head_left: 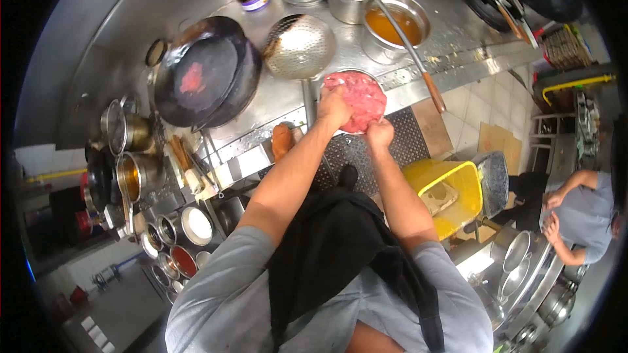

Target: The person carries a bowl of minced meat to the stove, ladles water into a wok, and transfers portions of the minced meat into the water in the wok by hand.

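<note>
Raw pink meat (364, 97) fills a round metal bowl (355, 71) at the counter's front edge. My left hand (335, 110) is on the meat at the bowl's left side, its fingers curled into a closed grip. Closed at the bowl's lower right rim is my right hand (379, 133). A black wok (226, 101) at the left holds a small piece of pink meat (193, 78). Just left of the bowl lies a perforated metal strainer (299, 46) with its handle toward me.
Behind the bowl stand a pot of orange liquid (394, 26), a ladle (412, 49) resting across it, and other metal pots. A yellow bin (468, 199) is at my right. Another person (582, 212) stands at the far right. Several sauce containers (183, 260) are lower left.
</note>
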The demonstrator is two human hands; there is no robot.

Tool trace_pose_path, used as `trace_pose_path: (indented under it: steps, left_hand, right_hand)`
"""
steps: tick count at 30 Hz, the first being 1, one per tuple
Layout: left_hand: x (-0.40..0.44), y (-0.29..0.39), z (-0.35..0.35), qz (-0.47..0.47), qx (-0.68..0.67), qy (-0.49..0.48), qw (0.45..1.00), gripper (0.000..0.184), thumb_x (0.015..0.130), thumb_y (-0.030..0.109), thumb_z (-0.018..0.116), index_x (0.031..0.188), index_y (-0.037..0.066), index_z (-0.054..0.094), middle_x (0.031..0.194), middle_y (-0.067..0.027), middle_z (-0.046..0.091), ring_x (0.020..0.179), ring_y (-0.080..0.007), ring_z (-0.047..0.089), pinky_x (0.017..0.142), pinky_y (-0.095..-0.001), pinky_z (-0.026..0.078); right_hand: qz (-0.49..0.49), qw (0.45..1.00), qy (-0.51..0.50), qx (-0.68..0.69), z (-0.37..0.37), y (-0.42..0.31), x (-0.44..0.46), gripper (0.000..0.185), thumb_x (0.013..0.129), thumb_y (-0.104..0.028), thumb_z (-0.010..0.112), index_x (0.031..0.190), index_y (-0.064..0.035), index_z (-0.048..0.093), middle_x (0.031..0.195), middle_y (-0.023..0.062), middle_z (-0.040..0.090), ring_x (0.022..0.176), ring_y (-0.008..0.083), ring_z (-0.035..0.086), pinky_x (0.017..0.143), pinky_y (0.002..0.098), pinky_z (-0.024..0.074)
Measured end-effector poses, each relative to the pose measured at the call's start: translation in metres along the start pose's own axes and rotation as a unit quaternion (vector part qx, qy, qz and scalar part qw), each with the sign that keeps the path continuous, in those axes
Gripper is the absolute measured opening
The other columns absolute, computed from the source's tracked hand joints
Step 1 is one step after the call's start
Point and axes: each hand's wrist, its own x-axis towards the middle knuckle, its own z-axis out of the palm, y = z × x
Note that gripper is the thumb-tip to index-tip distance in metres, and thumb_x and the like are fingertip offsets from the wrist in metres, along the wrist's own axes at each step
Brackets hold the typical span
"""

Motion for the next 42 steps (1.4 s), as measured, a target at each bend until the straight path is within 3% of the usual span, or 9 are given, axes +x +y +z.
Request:
trace_pose_path:
  steps: [2,5,10,16,24,28,32,36,42]
  left_hand:
    - [0.038,-0.04,0.037,0.0,-0.07,0.02,0.997,0.058,0.068,0.015,0.075,0.122,0.006,0.057,0.121,-0.0245,0.056,0.099,-0.033,0.064,0.085,-0.0386,0.053]
    - [0.053,-0.024,0.009,0.046,-0.263,-0.047,0.962,0.054,0.068,0.011,0.075,0.119,0.003,0.058,0.107,-0.0169,0.066,0.085,-0.0258,0.066,0.076,-0.0341,0.055]
    - [0.038,0.022,-0.123,0.028,-0.491,-0.096,0.865,0.032,0.075,0.0,0.068,0.107,0.004,0.061,0.096,-0.0083,0.069,0.075,-0.0159,0.065,0.06,-0.0288,0.055]
    - [0.055,-0.047,-0.267,0.0,-0.383,0.016,0.924,0.034,0.082,0.001,0.063,0.114,0.007,0.057,0.1,-0.0059,0.068,0.075,-0.0126,0.063,0.055,-0.0268,0.053]
    - [0.101,-0.258,-0.315,-0.074,-0.154,0.021,0.985,0.02,0.083,0.009,0.066,0.102,0.006,0.06,0.078,-0.0031,0.064,0.053,-0.0124,0.058,0.043,-0.0331,0.047]
    - [0.125,-0.33,-0.312,-0.171,-0.099,0.06,0.979,0.019,0.093,0.022,0.05,0.105,0.011,0.059,0.087,-0.0052,0.068,0.071,-0.0203,0.067,0.061,-0.0408,0.054]
    - [0.116,-0.326,-0.316,-0.079,0.178,0.108,0.975,0.027,0.098,0.026,0.042,0.111,0.01,0.059,0.097,-0.0117,0.07,0.087,-0.0282,0.068,0.077,-0.0426,0.054]
    - [0.113,-0.309,-0.331,-0.174,0.119,0.092,0.973,0.028,0.094,0.035,0.047,0.112,0.022,0.062,0.108,-0.0066,0.069,0.109,-0.0288,0.063,0.097,-0.0497,0.044]
    - [0.103,-0.287,-0.345,-0.188,0.361,0.0,0.913,0.044,0.09,0.036,0.058,0.111,-0.002,0.064,0.11,-0.0243,0.065,0.106,-0.0367,0.063,0.092,-0.0426,0.05]
  right_hand:
    - [-0.184,0.974,-0.051,-0.119,-0.004,0.052,0.031,0.012,0.077,-0.002,0.052,0.082,0.002,0.063,0.066,0.0091,0.061,0.051,0.0179,0.059,0.04,0.0333,0.048]
    - [0.062,0.996,-0.053,0.047,-0.007,0.005,0.001,0.02,0.081,-0.001,0.05,0.097,0.0025,0.06,0.081,0.0109,0.063,0.062,0.0209,0.064,0.045,0.0343,0.0534]
    - [0.071,0.993,-0.051,0.079,-0.012,-0.018,-0.013,0.011,0.079,-0.002,0.051,0.085,0.0029,0.059,0.072,0.0074,0.059,0.053,0.0158,0.056,0.046,0.0313,0.0489]
    - [0.093,0.988,-0.101,0.071,-0.02,-0.009,-0.008,0.023,0.082,-0.003,0.046,0.1,0.0015,0.059,0.084,0.0102,0.063,0.065,0.0213,0.064,0.054,0.0381,0.0587]
    - [0.109,0.987,-0.098,0.07,-0.021,-0.014,-0.009,0.025,0.082,-0.002,0.043,0.102,0.0028,0.059,0.088,0.0121,0.064,0.069,0.0222,0.065,0.057,0.0393,0.0594]
    - [0.115,0.985,-0.085,0.099,-0.019,-0.015,-0.013,0.023,0.081,-0.001,0.044,0.098,0.001,0.059,0.083,0.0084,0.062,0.062,0.0175,0.06,0.052,0.0341,0.0553]
    - [0.127,0.985,-0.063,0.1,-0.015,-0.033,-0.023,0.021,0.081,-0.001,0.044,0.093,0.0002,0.061,0.075,0.0049,0.061,0.054,0.0133,0.056,0.046,0.0293,0.0514]
    - [0.102,0.986,-0.056,0.115,-0.013,-0.026,-0.019,0.02,0.081,-0.001,0.045,0.092,-0.0006,0.062,0.074,0.0046,0.061,0.053,0.0125,0.056,0.046,0.0287,0.051]
    - [0.049,0.997,-0.061,0.003,-0.023,-0.012,-0.013,0.019,0.082,-0.003,0.049,0.093,-0.001,0.065,0.07,0.003,0.06,0.05,0.0119,0.054,0.044,0.0291,0.0499]
